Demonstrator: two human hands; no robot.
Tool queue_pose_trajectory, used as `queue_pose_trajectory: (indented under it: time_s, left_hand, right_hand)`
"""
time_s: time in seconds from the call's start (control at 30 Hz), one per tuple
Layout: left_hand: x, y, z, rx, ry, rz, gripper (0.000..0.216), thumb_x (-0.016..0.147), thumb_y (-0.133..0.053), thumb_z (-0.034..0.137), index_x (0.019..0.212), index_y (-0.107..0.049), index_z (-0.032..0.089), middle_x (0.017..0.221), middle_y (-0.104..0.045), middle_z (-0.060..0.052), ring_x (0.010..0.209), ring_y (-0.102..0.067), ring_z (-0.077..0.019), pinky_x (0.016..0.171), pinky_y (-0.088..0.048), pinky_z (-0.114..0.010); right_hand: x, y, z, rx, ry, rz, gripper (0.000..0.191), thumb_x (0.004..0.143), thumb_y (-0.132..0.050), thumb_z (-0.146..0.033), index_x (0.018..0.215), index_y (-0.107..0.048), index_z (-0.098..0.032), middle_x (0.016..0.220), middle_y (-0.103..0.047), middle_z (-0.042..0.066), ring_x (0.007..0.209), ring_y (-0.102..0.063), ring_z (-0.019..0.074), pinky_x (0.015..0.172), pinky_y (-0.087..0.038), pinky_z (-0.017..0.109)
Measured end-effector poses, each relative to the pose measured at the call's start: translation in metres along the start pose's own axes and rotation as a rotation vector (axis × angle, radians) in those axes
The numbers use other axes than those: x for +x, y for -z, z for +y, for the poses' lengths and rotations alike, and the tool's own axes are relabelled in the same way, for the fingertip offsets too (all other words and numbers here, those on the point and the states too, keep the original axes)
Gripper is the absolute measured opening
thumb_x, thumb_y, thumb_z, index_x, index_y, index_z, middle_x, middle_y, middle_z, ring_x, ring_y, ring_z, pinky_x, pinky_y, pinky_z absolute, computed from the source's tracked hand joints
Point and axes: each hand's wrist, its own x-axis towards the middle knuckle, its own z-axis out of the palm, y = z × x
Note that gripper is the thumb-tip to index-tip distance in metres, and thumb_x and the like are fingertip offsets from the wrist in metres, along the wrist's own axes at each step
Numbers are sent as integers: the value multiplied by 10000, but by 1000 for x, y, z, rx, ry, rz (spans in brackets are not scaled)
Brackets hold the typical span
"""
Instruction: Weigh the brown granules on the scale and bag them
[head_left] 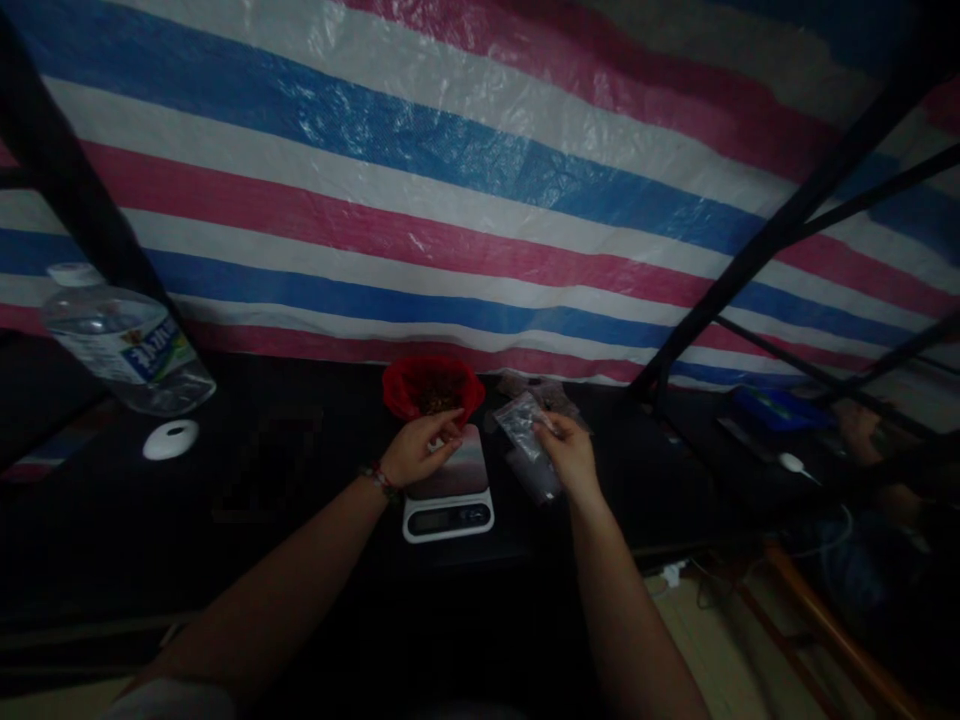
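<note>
The two bare forearms reach in from the near edge, the left one from 7 o'clock, the right one from 5, with a beaded bracelet on the left wrist. Between them, on the black table, sits a white kitchen scale, its display panel facing the person. It lies at about 8 o'clock from the right hand.

The left hand is over the scale's plate at its 11 o'clock side, fingers loosely bent and fairly narrow; whether anything is between them I cannot tell. The right hand pinches a small clear plastic bag between thumb and fingers, the bag extending toward 10 o'clock from that hand. A dim, greyish packet lies at 8 o'clock from the right hand, partly beneath the bag.

Just beyond the left hand, at 12 to 1 o'clock, stands a red bowl with small brownish pieces inside. More clear plastic lies at 12 o'clock from the right hand.

Farther off, a white rounded device is at 9 o'clock from the left hand and a large clear bottle at 10. Well away at 3 o'clock, another person's hand shows dimly near a blue tray. Behind everything hangs striped sheeting.
</note>
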Motion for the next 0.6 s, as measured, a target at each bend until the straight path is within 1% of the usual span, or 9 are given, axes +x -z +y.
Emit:
queue_pose_trajectory:
  time_s: [0.07, 0.13, 0.2, 0.27, 0.33, 0.4, 0.43, 0.5, 0.6]
  left_hand:
    - [0, 1, -3, 58, -28, -4, 435, 825, -533, 242, 1253, -490, 174, 879, -674, -36, 756, -619, -133, 718, -491, -262]
    - [1, 0, -6, 87, -25, 3, 424, 827, -518, 224, 1247, -499, 172, 864, -671, -32, 756, -619, -134, 726, -492, -265]
    - [1, -1, -8, 97, -13, 5, 420, 826, -510, 214, 1243, -507, 169, 860, -669, -29, 753, -619, -134, 725, -493, -262]
    - [1, -3, -9, 92, 2, 4, 415, 824, -508, 212, 1237, -519, 170, 854, -668, -27, 744, -618, -132, 722, -493, -258]
    - [1, -4, -9, 90, 20, 13, 397, 828, -506, 219, 1221, -539, 173, 847, -669, -25, 733, -616, -129, 717, -494, -258]
    - [0, -4, -10, 99, 33, 21, 380, 833, -504, 229, 1205, -556, 172, 844, -671, -28, 726, -617, -130, 710, -493, -257]
    - [0, -3, -10, 103, 37, 24, 374, 835, -503, 233, 1199, -563, 169, 843, -672, -31, 723, -619, -130, 706, -493, -255]
    - [0, -3, -11, 110, 38, 18, 364, 840, -501, 241, 1188, -574, 163, 849, -677, -38, 727, -625, -133, 703, -494, -252]
    - [1, -2, -11, 113, 39, 3, 347, 844, -499, 252, 1168, -591, 169, 872, -687, -43, 736, -635, -135, 708, -499, -249]
  right_hand:
    - [1, 18, 18, -128, -99, 38, 405, 733, -600, -399, 1028, -658, -128, 898, -702, 97, 781, -651, 221, 695, -492, 316]
    - [-3, 30, 37, -370, -139, -28, 409, 735, -600, -359, 1073, -646, -132, 940, -693, 112, 845, -647, 242, 751, -488, 346]
    - [-9, 32, 51, -625, -80, -59, 455, 739, -602, -321, 1163, -606, -155, 1106, -642, 133, 1034, -585, 275, 882, -444, 394]
    - [-17, 27, 58, -792, 26, -66, 532, 777, -573, -344, 1282, -515, -185, 1304, -518, 130, 1219, -447, 294, 991, -365, 430]
    - [-24, 18, 59, -866, 118, -133, 603, 833, -501, -419, 1388, -375, -219, 1447, -356, 94, 1331, -295, 293, 1040, -309, 452]
    - [-31, 8, 59, -905, 169, -285, 648, 866, -422, -496, 1441, -248, -252, 1514, -224, 53, 1382, -184, 289, 1057, -279, 472]
    - [-34, 3, 60, -924, 175, -367, 652, 876, -386, -524, 1450, -210, -268, 1527, -186, 38, 1393, -152, 288, 1064, -259, 487]
    - [-41, -3, 62, -963, 165, -493, 641, 890, -328, -553, 1453, -184, -285, 1534, -160, 28, 1400, -129, 290, 1079, -201, 517]
    - [-46, -7, 66, -981, 148, -566, 624, 900, -282, -564, 1452, -182, -292, 1533, -159, 26, 1403, -116, 287, 1091, -124, 546]
